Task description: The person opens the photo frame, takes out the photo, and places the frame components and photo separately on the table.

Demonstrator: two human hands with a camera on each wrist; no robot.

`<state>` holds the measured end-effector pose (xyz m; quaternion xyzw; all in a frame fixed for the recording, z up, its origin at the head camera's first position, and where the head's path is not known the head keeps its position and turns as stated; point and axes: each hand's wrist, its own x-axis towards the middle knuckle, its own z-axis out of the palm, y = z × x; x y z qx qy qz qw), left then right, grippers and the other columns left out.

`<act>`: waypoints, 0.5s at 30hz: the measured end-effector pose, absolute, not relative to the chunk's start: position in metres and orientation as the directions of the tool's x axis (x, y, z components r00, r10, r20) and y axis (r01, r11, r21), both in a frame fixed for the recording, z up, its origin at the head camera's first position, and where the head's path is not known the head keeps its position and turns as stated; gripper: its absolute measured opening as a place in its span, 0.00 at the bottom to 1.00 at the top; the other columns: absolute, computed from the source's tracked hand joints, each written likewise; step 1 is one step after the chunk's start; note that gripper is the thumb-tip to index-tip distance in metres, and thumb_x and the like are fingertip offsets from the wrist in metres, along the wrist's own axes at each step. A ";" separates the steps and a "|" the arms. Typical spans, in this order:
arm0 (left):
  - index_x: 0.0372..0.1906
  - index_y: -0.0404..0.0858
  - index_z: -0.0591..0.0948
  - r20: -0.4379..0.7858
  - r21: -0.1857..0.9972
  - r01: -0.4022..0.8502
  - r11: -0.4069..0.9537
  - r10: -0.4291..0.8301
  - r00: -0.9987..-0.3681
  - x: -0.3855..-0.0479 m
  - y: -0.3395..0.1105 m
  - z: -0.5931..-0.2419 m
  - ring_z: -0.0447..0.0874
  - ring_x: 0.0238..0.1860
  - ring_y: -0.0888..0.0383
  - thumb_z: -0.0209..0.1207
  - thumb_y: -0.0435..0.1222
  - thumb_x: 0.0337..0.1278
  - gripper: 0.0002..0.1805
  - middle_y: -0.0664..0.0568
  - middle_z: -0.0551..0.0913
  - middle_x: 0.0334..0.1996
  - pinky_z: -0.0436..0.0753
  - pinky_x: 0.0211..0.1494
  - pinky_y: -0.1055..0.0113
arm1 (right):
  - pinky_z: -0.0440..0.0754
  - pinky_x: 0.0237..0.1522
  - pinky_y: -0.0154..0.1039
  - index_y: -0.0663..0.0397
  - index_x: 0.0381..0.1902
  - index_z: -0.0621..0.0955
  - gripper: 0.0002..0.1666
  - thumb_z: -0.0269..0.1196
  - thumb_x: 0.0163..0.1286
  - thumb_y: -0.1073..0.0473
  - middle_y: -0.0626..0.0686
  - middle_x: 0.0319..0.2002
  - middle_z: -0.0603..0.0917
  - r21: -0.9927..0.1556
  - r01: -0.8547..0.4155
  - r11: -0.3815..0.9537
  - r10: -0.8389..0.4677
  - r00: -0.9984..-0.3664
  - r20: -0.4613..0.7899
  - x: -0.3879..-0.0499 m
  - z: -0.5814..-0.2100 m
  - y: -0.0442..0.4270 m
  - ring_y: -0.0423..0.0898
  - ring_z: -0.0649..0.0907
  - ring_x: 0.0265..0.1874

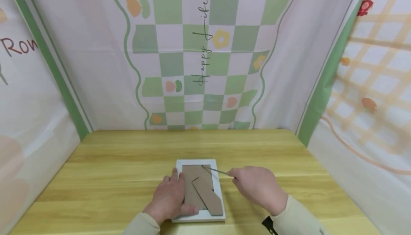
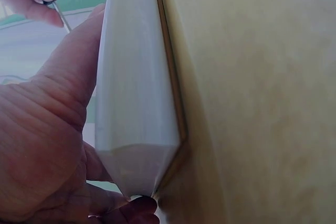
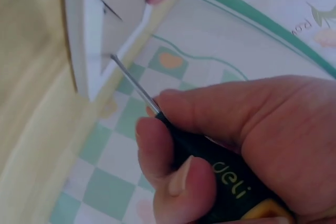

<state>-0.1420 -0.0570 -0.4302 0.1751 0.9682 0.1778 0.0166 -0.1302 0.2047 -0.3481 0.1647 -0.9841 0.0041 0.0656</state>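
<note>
A white picture frame (image 1: pixel 219 192) lies face down on the wooden table, its brown backing board (image 1: pixel 189 172) and stand leg (image 1: pixel 205 188) facing up. My left hand (image 1: pixel 170 195) holds the frame at its lower left, thumb across the bottom of the back and fingers along the left side. In my right hand (image 1: pixel 258 187) is a screwdriver, its dark handle (image 3: pixel 194 153) marked "deli" gripped between thumb and curled fingers. The thin metal shaft (image 1: pixel 218 171) reaches over the frame's right border. Its tip meets the backing board near the top edge, by a small dark tab.
The wooden table (image 1: pixel 112 170) spreads around the frame on all sides. A checked green and white curtain (image 1: pixel 196 64) hangs behind it, and printed cloth walls (image 1: pixel 363 128) stand at both sides. A black strap (image 1: pixel 269 225) is by my right sleeve.
</note>
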 end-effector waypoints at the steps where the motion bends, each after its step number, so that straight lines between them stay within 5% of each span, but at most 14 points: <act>1: 0.76 0.23 0.63 0.027 0.350 0.331 0.876 0.344 -0.939 -0.142 -0.057 -0.430 0.69 0.69 0.26 0.75 0.69 0.35 0.71 0.20 0.58 0.75 0.72 0.72 0.37 | 0.82 0.24 0.43 0.32 0.50 0.90 0.13 0.68 0.71 0.55 0.41 0.39 0.92 0.006 -0.327 0.945 -0.326 -0.939 0.107 -0.133 -0.345 0.206 0.42 0.88 0.31; 11: 0.76 0.24 0.63 0.012 0.356 0.316 0.879 0.334 -0.942 -0.143 -0.057 -0.431 0.69 0.69 0.28 0.75 0.69 0.35 0.72 0.21 0.58 0.76 0.71 0.72 0.38 | 0.87 0.53 0.54 0.38 0.54 0.89 0.15 0.63 0.76 0.59 0.44 0.53 0.90 -0.152 -0.377 0.914 -0.391 -0.917 -0.077 -0.157 -0.324 0.219 0.50 0.88 0.54; 15: 0.76 0.24 0.63 0.007 0.358 0.315 0.879 0.334 -0.942 -0.144 -0.057 -0.430 0.68 0.70 0.27 0.75 0.70 0.34 0.72 0.21 0.58 0.76 0.71 0.73 0.37 | 0.88 0.43 0.50 0.34 0.52 0.90 0.15 0.64 0.74 0.59 0.42 0.51 0.91 -0.111 -0.378 0.919 -0.381 -0.925 -0.003 -0.154 -0.331 0.223 0.48 0.89 0.50</act>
